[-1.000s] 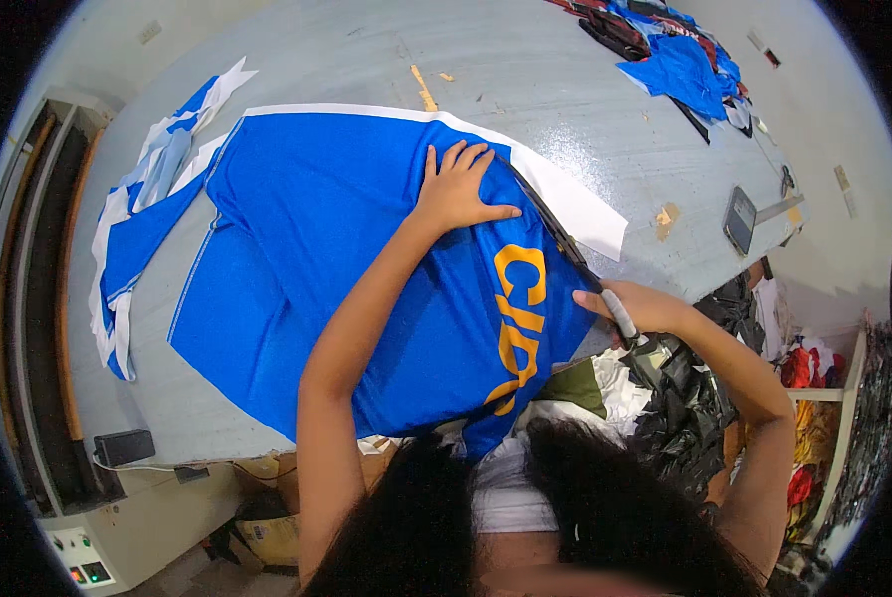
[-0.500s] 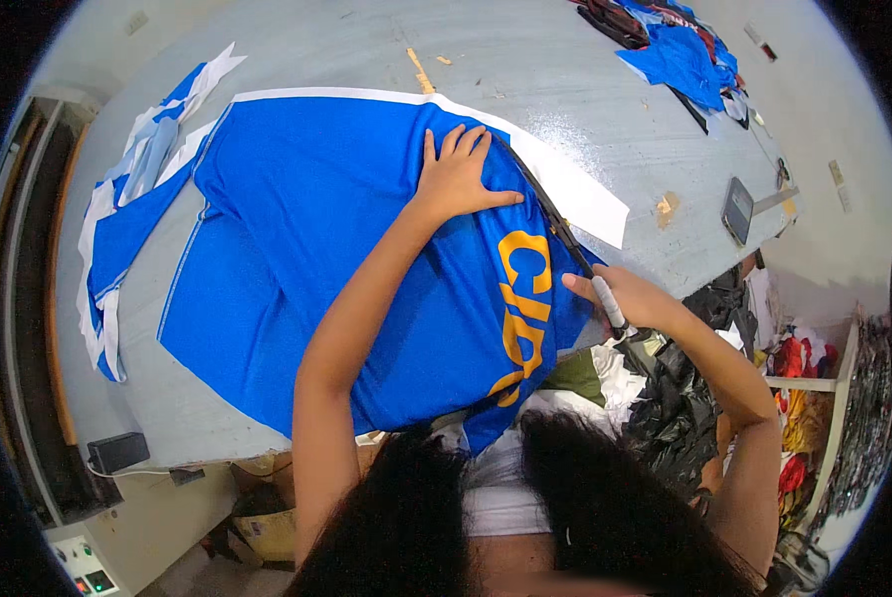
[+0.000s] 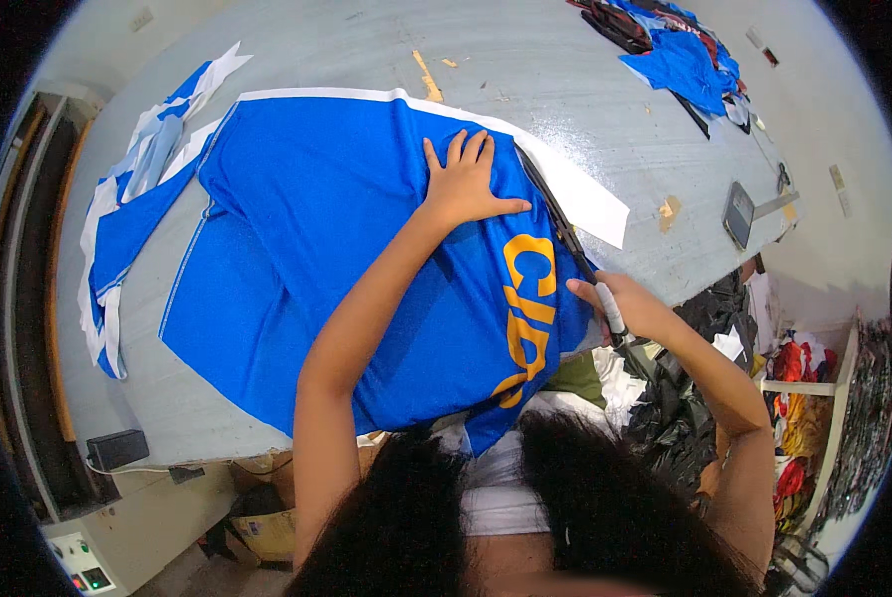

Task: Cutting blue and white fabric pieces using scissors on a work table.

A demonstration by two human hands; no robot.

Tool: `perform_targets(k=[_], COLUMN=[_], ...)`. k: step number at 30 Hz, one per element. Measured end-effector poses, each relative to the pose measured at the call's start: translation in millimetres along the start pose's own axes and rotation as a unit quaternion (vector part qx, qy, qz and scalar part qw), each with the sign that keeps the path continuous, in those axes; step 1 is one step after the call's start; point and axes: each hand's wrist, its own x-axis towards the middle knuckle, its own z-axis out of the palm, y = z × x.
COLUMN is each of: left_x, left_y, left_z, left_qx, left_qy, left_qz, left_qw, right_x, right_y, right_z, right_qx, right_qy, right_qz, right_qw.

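A large blue fabric piece (image 3: 306,239) with yellow lettering lies spread over the table, slightly rumpled. My left hand (image 3: 469,187) presses flat on it with fingers spread, close to its far right edge. My right hand (image 3: 637,303) grips a long pair of scissors (image 3: 568,231) with pale wrapping on the handle (image 3: 611,306). Its dark blades point up and left along the fabric's right edge, beside a white border strip (image 3: 575,189). The strip lies to the right of the blades. Part of the lower handle is hidden by my hand.
Blue and white scraps (image 3: 127,214) lie along the table's left side. A clothing pile (image 3: 680,60) sits at the far right, with a phone (image 3: 737,214) nearer. A black power adapter (image 3: 117,450) is at the near left. Black plastic bags (image 3: 670,398) and shelves (image 3: 804,386) stand to the right.
The scissors and my right hand have shifted slightly right and down. My left hand has moved a little to the right, still flat on the fabric.
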Motion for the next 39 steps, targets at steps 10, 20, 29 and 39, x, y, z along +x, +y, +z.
perform_targets(k=[10, 20, 29, 39], left_x=[9, 6, 5, 5], left_y=[-20, -19, -18, -17], left_z=[-4, -2, -7, -17], left_qx=[-0.035, -0.009, -0.002, -0.008], left_qy=[0.022, -0.01, -0.068, -0.079], left_qz=[0.016, -0.008, -0.032, -0.039], left_qw=[0.999, 1.0, 0.997, 0.996], right_x=[3, 21, 26, 24], right_y=[-11, -35, -27, -1], right_z=[-10, 0, 2, 12], right_qx=[-0.005, 0.093, 0.091, 0.277], right_qy=[-0.101, -0.068, -0.032, -0.029], right_qz=[-0.013, -0.024, 0.023, -0.014], right_qw=[0.995, 0.993, 0.995, 0.96])
